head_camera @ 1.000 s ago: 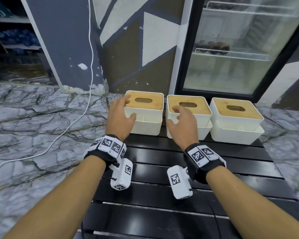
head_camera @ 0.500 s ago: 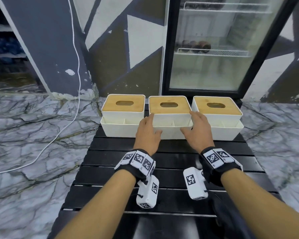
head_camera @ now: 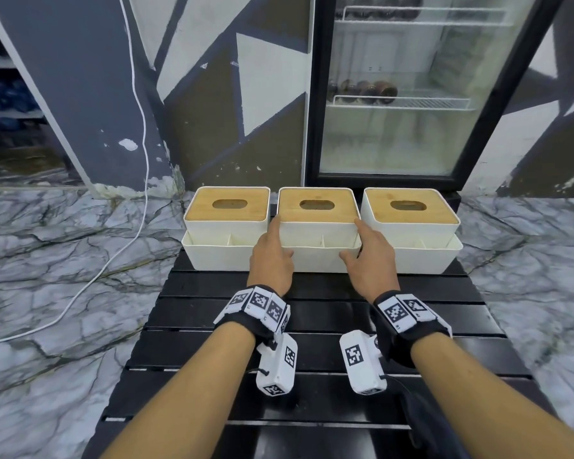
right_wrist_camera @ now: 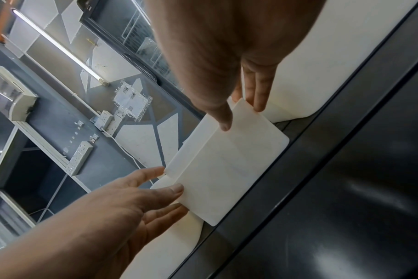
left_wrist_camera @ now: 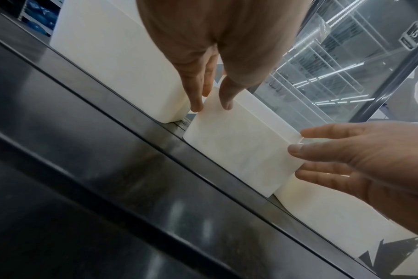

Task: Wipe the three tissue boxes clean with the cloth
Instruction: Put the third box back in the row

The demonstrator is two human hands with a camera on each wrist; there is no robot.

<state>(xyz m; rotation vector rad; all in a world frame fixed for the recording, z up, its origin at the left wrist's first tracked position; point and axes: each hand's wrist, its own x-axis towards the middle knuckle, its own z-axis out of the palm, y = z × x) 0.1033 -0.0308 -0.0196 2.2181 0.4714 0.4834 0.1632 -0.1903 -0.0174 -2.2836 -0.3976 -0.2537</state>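
Three white tissue boxes with wooden slotted lids stand in a row at the far end of the black slatted table (head_camera: 312, 313): a left box (head_camera: 227, 207), a middle box (head_camera: 317, 210) and a right box (head_camera: 408, 207). My left hand (head_camera: 275, 246) lies with straight fingers in the gap along the middle box's left side, thumb on its front. My right hand (head_camera: 362, 246) mirrors it on the right side. The left wrist view shows my left hand (left_wrist_camera: 211, 102) against the middle box (left_wrist_camera: 239, 151). In the right wrist view my right hand (right_wrist_camera: 241, 113) touches the same box (right_wrist_camera: 227, 169). No cloth is held.
A glass-door fridge (head_camera: 395, 94) stands right behind the boxes. A white cable (head_camera: 136, 127) hangs down the grey wall and trails over the marble floor at left. A dark bundle (head_camera: 424, 422) lies at the table's near right, under my right forearm.
One second ago my left hand was on the left box and my right on the middle box. Both hands have shifted right and now flank the middle box, fingers reaching deeper along its sides.
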